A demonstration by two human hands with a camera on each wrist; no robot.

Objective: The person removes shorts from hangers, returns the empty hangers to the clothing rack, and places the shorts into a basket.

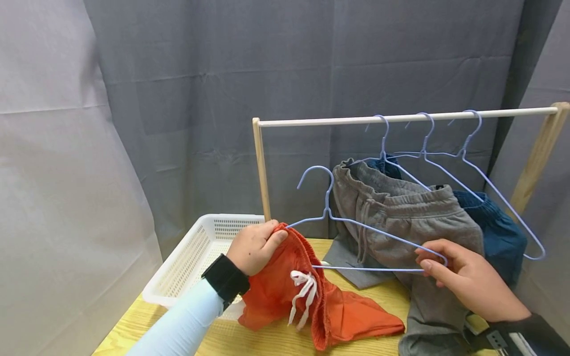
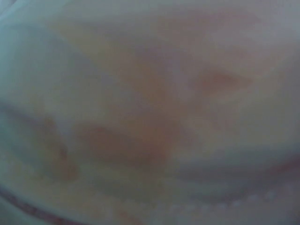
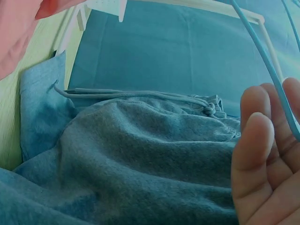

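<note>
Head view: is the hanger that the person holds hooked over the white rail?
No: the held hanger hangs free below the rail, gripped by the right hand at one end, with the left hand holding orange shorts at the other.

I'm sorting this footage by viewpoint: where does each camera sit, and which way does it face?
Head: worn on the head, looking forward and down at the rack, the orange shorts and the hanger; both hands show, left hand and right hand.
Left wrist: a blur of pale and orange tones; nothing can be made out.
Right wrist: low beside the fingers, facing the grey shorts.
Head and right wrist views share the hanger, the grey shorts and the right hand.
</note>
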